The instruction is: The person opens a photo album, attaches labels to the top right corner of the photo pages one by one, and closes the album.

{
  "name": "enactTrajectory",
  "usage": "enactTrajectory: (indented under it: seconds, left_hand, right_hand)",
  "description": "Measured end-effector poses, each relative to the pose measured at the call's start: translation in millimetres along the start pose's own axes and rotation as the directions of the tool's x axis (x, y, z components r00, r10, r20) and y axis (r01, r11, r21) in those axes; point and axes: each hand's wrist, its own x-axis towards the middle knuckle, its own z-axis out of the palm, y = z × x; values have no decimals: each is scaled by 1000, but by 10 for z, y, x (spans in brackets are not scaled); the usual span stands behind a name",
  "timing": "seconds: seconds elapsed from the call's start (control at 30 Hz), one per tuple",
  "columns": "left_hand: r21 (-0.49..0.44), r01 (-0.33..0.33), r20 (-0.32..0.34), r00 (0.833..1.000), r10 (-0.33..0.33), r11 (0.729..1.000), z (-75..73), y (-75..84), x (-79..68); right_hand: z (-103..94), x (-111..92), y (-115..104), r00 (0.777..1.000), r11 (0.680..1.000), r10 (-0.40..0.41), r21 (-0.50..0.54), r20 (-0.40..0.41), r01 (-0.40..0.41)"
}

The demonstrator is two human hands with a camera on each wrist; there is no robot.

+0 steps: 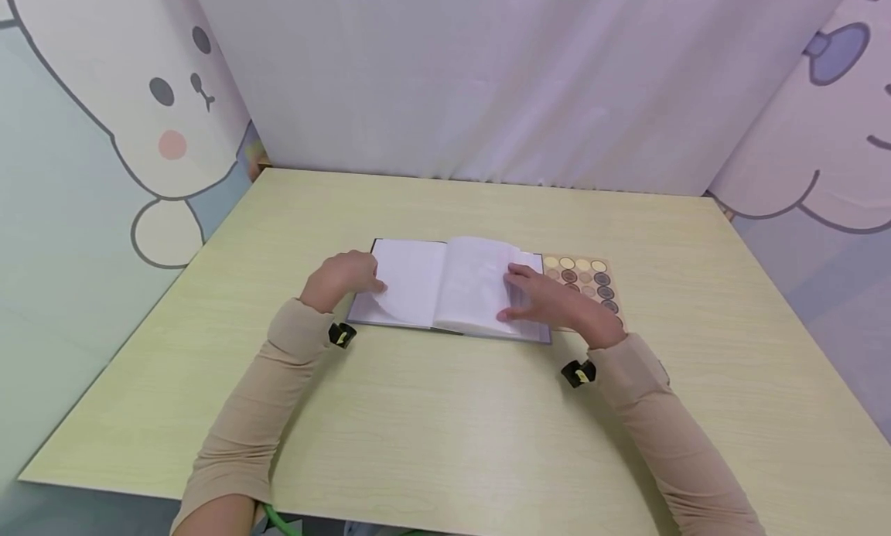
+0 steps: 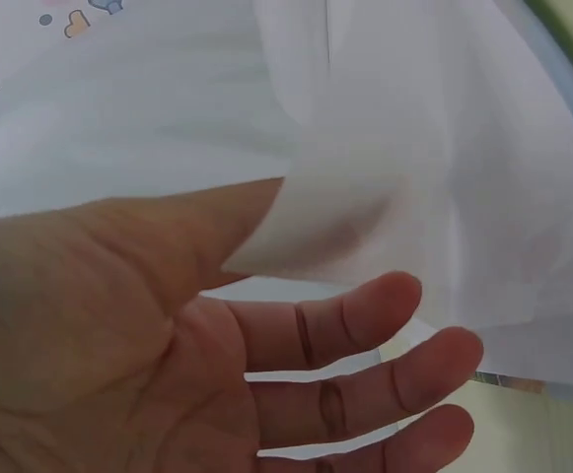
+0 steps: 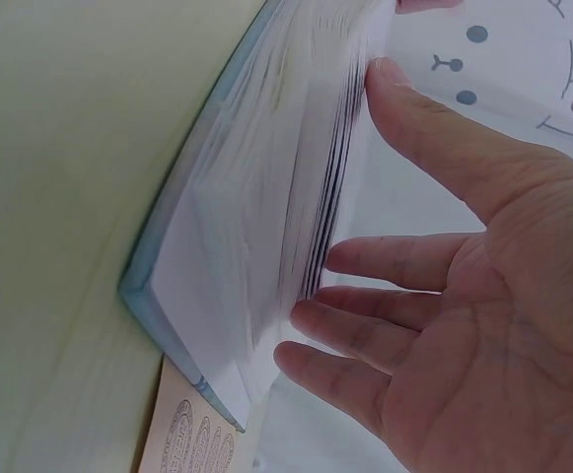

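White-paged hardcover book with a thin blue-grey cover (image 1: 476, 285) lies open near the middle of the pale wood-grain bench (image 1: 445, 435), its long axis running from 9 to just past 3 o'clock, its fold close to the 12-to-6 line, its outer edges facing 9 and 3. At the 9 o'clock side, the left hand (image 1: 343, 279) reaches behind the lifted corner of a thin white paper leaf (image 2: 424, 236); three fingers extend loosely below, but I cannot tell whether that grip pinches the paper. Toward 3 o'clock, the right hand (image 1: 550, 298) has a wide grip, thumb and fingers spread, touching the page edges without closing round them. Just beside the cover at 3 o'clock lies a flat tan board with round cream and brown designs (image 1: 588, 292). Handling the leaf well probably calls for separating one sheet at its corner, guiding it in a loose arc about the fold rather than tugging, lest it crease, while the right fingers restrain the stack lightly.
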Motion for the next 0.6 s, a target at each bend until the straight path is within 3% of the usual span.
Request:
enactTrajectory:
  seconds: [0.33, 0.6]
  left_hand:
    - [114, 52, 87, 994, -62, 992, 37, 3, -16]
    - [126, 81, 133, 986, -98, 989, 37, 4, -39]
  right_hand:
    - [19, 7, 12, 1000, 1000, 0, 0, 1, 0]
    - [20, 12, 20, 1000, 1000, 1, 6, 1, -1]
